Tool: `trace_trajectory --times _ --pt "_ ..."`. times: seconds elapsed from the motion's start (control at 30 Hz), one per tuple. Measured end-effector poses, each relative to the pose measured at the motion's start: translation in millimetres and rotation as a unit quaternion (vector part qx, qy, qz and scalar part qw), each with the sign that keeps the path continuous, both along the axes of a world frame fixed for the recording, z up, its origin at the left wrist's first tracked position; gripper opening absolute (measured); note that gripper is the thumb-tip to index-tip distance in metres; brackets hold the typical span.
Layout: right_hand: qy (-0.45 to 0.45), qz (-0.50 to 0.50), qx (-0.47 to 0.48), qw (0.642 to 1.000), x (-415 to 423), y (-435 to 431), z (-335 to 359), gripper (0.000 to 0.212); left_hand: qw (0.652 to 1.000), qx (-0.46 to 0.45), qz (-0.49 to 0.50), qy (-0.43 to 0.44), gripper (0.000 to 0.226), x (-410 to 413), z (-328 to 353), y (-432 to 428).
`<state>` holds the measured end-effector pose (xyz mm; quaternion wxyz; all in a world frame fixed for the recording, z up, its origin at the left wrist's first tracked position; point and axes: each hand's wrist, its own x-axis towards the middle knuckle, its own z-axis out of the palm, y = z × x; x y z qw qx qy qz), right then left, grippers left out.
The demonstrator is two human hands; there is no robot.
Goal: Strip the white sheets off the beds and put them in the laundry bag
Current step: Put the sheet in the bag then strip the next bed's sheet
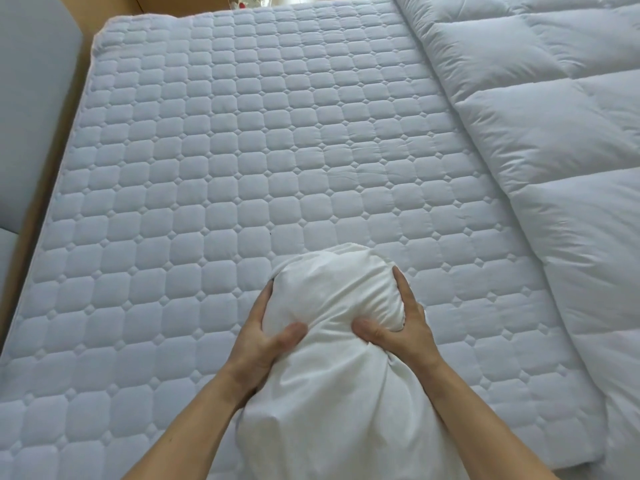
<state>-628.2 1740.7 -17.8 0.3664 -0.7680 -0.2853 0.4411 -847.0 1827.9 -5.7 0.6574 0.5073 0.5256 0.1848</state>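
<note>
a bundled white sheet (332, 299) above the quilted mattress (207, 168) was gripped by the left hand (266, 334) and right hand (398, 327), fingers curled round it.

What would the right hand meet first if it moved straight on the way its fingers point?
Probably the quilted mattress pad, just beyond the bundled white sheet that the right hand grips; depth is unclear.
</note>
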Motion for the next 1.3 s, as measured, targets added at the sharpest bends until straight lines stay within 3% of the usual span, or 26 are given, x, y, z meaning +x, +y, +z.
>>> trace_trajectory --times 0.13,0.33,0.73,1.03,1.3 --pt "-0.022 -0.033 0.065 0.997 11 -7 51 0.107 0.998 0.057 -0.012 -0.022 0.104 17 53 3" --pt "-0.059 -0.100 0.186 0.976 40 -22 180 0.108 0.980 0.170 -0.060 -0.081 0.100 59 190 12" --pt "-0.240 -0.212 0.323 0.890 33 -159 419 0.107 0.898 0.332 -0.208 -0.202 0.100 101 414 -67" --pt "-0.314 -0.328 0.331 0.827 73 -314 494 0.110 0.833 0.370 -0.313 -0.268 0.101 202 487 -185" --pt "-0.342 -0.411 0.316 0.784 151 -500 524 0.116 0.782 0.360 -0.392 -0.324 0.104 332 516 -357"
